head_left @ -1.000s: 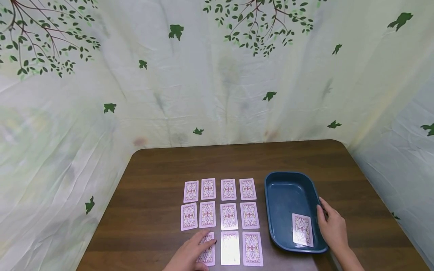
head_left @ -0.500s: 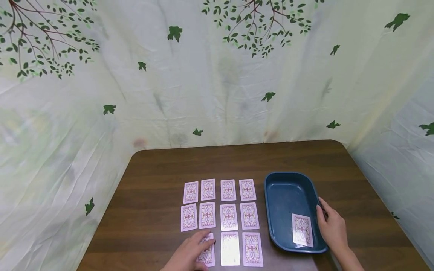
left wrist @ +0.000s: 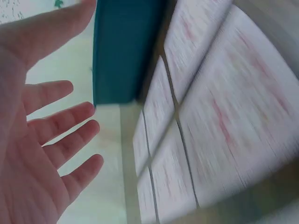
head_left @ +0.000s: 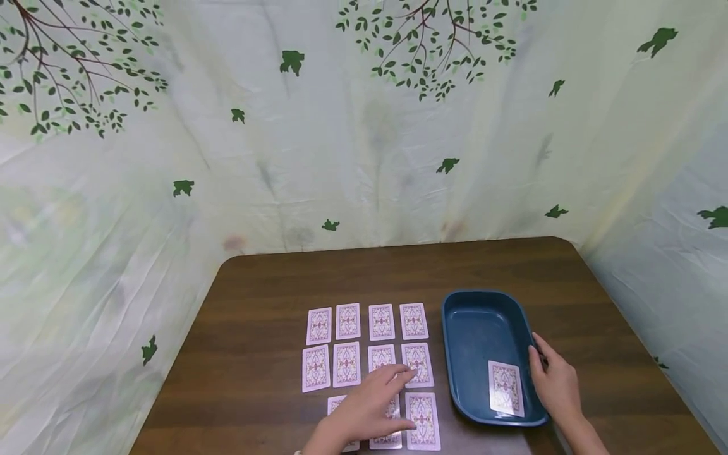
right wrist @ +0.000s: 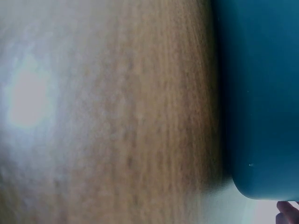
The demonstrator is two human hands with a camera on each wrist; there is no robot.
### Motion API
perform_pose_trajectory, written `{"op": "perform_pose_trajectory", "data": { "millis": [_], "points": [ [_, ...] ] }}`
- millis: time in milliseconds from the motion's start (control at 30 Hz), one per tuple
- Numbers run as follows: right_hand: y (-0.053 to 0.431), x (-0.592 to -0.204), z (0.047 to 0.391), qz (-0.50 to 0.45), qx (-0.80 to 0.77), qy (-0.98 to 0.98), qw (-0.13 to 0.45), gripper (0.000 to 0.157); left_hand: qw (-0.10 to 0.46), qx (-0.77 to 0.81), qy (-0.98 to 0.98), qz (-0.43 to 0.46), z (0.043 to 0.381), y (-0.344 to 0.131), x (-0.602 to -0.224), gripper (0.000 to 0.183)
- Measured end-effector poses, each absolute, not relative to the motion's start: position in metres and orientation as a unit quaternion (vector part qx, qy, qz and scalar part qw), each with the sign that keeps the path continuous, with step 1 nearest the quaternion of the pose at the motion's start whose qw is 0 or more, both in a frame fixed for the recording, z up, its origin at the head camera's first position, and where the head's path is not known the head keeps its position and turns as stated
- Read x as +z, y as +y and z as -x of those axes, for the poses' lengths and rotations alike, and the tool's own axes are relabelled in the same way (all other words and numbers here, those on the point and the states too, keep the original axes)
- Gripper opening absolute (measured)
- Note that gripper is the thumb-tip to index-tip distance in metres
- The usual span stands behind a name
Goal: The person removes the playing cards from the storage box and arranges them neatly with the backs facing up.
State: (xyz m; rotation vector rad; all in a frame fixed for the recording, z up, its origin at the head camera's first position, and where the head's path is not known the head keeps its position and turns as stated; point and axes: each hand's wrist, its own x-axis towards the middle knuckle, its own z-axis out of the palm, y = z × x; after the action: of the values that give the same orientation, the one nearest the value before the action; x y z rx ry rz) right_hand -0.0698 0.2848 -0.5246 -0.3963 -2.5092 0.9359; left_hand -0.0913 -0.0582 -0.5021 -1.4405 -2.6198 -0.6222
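Note:
Several playing cards with pink-and-white patterned backs lie in three rows; a back-row card (head_left: pixel 382 322) is fully visible. My left hand (head_left: pixel 370 404), fingers spread, hovers over the front and middle rows and partly covers some cards. In the left wrist view, nothing is in that hand's palm (left wrist: pixel 28 172), and the cards (left wrist: pixel 233 102) look blurred. To the right of the rows stands a blue tray (head_left: pixel 483 332) with one face-down card (head_left: pixel 505 388) inside. My right hand (head_left: pixel 557 382) grips the tray's right rim, thumb at the edge. The right wrist view shows the tray's outer wall (right wrist: pixel 261 93) and a few fingertips (right wrist: pixel 287 213).
A dark brown wooden table (head_left: pixel 256 284) bears everything. Behind and beside it hangs a pale curtain (head_left: pixel 375 189) printed with branches and green leaves.
My left hand has lifted from the front-left card and moved right and slightly forward, with its fingers spreading. That card stays on the table. My right hand keeps its place at the tray.

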Motion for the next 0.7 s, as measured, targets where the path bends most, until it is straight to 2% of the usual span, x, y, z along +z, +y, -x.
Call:
{"op": "perform_pose_trajectory", "data": {
  "millis": [433,700],
  "points": [
    [0.288,-0.526,0.07,0.129,0.341,-0.901,0.235,0.033,0.026,-0.202,-0.818,0.538,0.103,0.012,-0.486,0.072],
    [0.287,-0.526,0.069,0.133,0.344,-0.901,0.226,0.033,0.016,-0.153,-0.82,0.552,0.103,0.05,-0.485,0.071]
  ]
}}
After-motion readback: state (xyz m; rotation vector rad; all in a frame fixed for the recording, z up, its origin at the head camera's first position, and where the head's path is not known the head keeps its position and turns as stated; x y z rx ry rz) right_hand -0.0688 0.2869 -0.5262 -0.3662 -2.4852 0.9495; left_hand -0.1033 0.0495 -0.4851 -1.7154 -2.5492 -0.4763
